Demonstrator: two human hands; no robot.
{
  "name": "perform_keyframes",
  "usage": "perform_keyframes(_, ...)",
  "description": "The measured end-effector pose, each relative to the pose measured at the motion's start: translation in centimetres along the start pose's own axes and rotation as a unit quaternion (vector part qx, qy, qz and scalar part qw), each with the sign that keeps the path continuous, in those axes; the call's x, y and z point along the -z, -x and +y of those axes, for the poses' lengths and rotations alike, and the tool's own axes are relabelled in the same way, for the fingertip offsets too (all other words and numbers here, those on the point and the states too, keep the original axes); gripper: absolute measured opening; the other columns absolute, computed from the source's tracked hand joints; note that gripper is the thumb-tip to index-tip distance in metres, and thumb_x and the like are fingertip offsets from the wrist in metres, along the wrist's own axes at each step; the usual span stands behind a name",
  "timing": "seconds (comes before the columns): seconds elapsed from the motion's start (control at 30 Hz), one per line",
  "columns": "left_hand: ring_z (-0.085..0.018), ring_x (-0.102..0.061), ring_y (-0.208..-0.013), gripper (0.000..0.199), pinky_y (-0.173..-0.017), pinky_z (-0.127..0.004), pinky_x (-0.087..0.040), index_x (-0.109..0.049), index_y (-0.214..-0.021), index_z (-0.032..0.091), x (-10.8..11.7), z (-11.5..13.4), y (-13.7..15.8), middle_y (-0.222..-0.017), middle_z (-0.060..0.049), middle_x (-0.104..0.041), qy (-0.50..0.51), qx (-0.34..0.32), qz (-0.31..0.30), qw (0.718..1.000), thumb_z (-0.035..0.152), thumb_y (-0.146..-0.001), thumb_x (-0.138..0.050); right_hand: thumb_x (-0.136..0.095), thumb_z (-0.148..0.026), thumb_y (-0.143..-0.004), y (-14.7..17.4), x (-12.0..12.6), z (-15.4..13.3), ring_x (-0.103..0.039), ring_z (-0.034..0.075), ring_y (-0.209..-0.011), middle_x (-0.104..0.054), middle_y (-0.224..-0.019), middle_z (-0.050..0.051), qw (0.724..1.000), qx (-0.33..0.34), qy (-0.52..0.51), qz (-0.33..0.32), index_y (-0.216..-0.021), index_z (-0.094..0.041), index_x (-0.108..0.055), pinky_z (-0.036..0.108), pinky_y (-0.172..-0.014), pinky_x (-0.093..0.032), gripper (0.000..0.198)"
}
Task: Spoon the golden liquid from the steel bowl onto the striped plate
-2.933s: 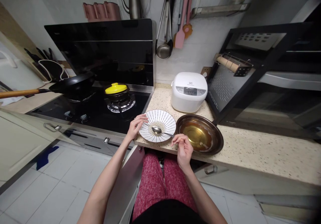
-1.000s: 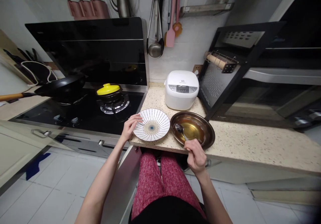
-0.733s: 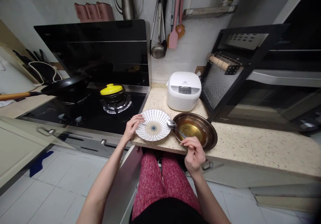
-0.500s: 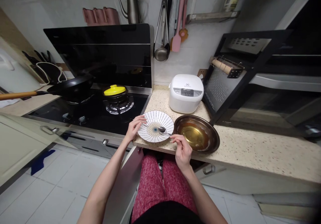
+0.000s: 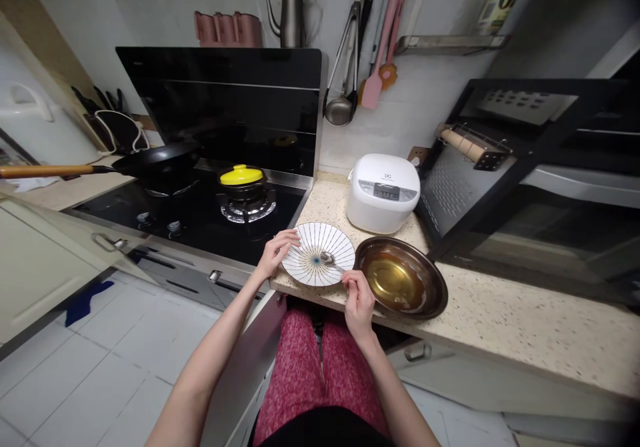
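A white plate (image 5: 300, 270) with dark lines radiating from its centre sits at the front edge of the counter. My left hand (image 5: 278, 253) holds the plate's left rim, fingers lying over the edge and the thumb mostly hidden. In a pinch, my right hand (image 5: 360, 305) grips the handle of a metal spoon (image 5: 328, 258), whose bowl is over the plate just right of centre. Immediately right of the plate stands a wide brown metal bowl (image 5: 434, 280), with a shiny golden bottom and some wet-looking residue on its inner wall.
Behind the bowl stands a white rice cooker (image 5: 383, 197). At left, the black stove (image 5: 200, 223) carries a yellow-lidded pot (image 5: 242, 177) and a wok (image 5: 160, 160) with a long wooden handle. An open cabinet door (image 5: 250, 353) is beside my legs. An oven (image 5: 565, 227) occupies the right.
The camera view has shifted, so the surroundings sit further right. My right hand has come slightly nearer the plate with the spoon. My left hand stays on the rim.
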State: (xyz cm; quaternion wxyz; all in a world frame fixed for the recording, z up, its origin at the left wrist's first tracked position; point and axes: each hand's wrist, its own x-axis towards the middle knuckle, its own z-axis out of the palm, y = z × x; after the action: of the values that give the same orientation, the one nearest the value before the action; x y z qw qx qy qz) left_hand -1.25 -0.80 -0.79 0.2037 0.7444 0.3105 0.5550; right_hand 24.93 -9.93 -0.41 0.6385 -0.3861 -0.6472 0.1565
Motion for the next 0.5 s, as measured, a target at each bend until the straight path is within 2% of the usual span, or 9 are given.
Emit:
perform_keyframes(0.33, -0.034, -0.064, -0.126, 0.036, -0.111, -0.057, -0.047, -0.081, -0.098, 0.018, 0.02, 0.34, -0.03, -0.111, -0.015, -0.078, -0.001, 0.006, 0.000, 1.000, 0.039, -0.104, -0.052, -0.045, -0.038, -0.108, 0.45, 0.14, 0.27, -0.055, 0.015, -0.067, -0.060, -0.078, 0.002, 0.989, -0.082, -0.119, -0.036, -0.082, -0.022, -0.059, 0.027, -0.059, -0.043, 0.033)
perform_keyframes(0.5, -0.034, -0.064, -0.126, 0.035, -0.111, -0.057, -0.047, -0.081, -0.098, 0.018, 0.01, 0.39, -0.07, -0.111, -0.015, -0.078, 0.002, 0.003, 0.001, 1.000, 0.038, -0.104, -0.053, -0.049, -0.040, -0.106, 0.57, 0.00, 0.29, -0.056, 0.015, -0.065, -0.060, -0.078, 0.002, 0.974, -0.110, -0.195, -0.032, -0.082, -0.022, -0.060, 0.026, -0.056, -0.047, 0.032)
